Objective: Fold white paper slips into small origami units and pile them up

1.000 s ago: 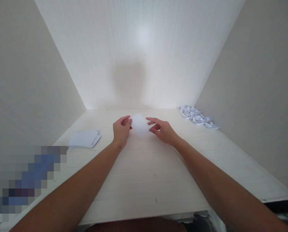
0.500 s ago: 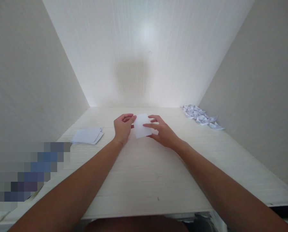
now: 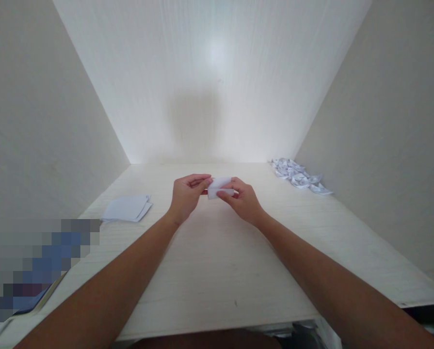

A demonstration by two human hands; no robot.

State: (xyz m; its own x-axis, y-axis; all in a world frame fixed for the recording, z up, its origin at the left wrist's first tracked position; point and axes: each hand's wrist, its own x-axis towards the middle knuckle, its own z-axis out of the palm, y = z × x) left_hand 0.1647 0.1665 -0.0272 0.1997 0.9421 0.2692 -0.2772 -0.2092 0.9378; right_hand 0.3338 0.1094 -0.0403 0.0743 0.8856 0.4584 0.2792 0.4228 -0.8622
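A small white sheet of paper [image 3: 220, 182] is held between my two hands above the middle of the table, its lower part bent up toward me. My left hand [image 3: 190, 195] pinches the paper's left edge between thumb and fingers. On the other side, my right hand [image 3: 246, 199] grips the bent part, thumb in front and index finger lying across the sheet. Part of the paper is hidden behind the right fingers.
On the left of the pale table [image 3: 202, 271] lies a stack of white paper sheets [image 3: 125, 208]. Several folded white paper pieces [image 3: 298, 175] are heaped at the back right by the side wall [image 3: 380, 160]. Panels enclose the table's back and sides. A blurred-out patch covers the lower left.
The paper was flat with the right fingers spread over it; now its lower part is bent up and the right thumb and fingers have closed on it. The camera view has shifted slightly.
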